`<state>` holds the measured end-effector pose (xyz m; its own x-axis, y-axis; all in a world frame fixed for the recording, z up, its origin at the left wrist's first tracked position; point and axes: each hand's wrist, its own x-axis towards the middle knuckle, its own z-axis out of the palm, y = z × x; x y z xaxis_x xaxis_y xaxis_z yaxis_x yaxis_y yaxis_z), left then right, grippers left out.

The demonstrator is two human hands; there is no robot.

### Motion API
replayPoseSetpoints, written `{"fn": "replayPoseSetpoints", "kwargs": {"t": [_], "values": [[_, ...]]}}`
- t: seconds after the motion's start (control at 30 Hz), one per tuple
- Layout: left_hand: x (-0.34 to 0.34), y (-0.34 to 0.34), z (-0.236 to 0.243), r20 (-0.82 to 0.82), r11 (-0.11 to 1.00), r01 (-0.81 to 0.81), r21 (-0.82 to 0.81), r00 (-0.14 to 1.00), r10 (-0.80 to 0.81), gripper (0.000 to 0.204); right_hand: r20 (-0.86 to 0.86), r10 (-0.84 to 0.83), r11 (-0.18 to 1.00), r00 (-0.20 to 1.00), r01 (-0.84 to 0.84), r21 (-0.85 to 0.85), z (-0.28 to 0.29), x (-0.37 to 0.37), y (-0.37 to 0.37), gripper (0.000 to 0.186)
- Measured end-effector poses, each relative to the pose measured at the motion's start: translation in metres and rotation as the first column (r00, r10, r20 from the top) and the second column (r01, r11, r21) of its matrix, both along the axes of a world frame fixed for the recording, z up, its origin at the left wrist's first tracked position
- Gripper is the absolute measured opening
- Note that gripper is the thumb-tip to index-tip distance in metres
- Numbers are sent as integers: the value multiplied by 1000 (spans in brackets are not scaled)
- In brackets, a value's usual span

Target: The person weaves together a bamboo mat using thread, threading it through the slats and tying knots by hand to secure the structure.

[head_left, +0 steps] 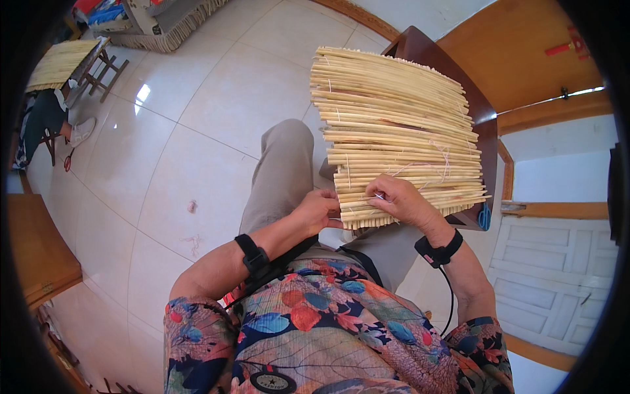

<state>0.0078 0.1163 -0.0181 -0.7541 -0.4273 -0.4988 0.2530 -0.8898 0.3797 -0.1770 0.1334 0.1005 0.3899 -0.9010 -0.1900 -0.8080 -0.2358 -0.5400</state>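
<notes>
Mat point(400, 118): pale yellow stalks with uneven ends, crossed by white stitches point(348, 172) and a loose pinkish thread point(448, 159). Position: on the dark brown table point(487, 131), near end toward the body. Stalk axis: left to right, dipping slightly rightward. Count: one mat here, a second mat point(62, 62) far left. Right hand point(397, 198): thumb and forefinger pinched together above the near end; contents cannot be told. Left hand point(317, 210): fingers curled at the near-left corner; closure cannot be told
</notes>
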Motion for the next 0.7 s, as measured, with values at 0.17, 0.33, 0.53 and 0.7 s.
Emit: {"fn": "replayPoseSetpoints", "kwargs": {"t": [0.17, 0.33, 0.53, 0.7], "values": [[-3, -2, -5, 85, 1000, -23, 15, 996, 22, 15, 24, -136, 986, 990, 133, 101, -2, 4, 3, 22], [6, -4, -18, 5, 1000, -11, 23, 1000, 11, 13, 27, -128, 991, 991, 129, -30, 2, 13, 6, 19], [13, 1, -2, -109, 999, -22, 40, 994, 26, 8, 332, -465, 883, 821, 400, 246, -6, 8, 19, 13], [6, -4, 2, -29, 992, 122, 45, 992, -121, 13, 486, -523, 851, 700, 463, 250, -10, 10, 29, 12]]}}
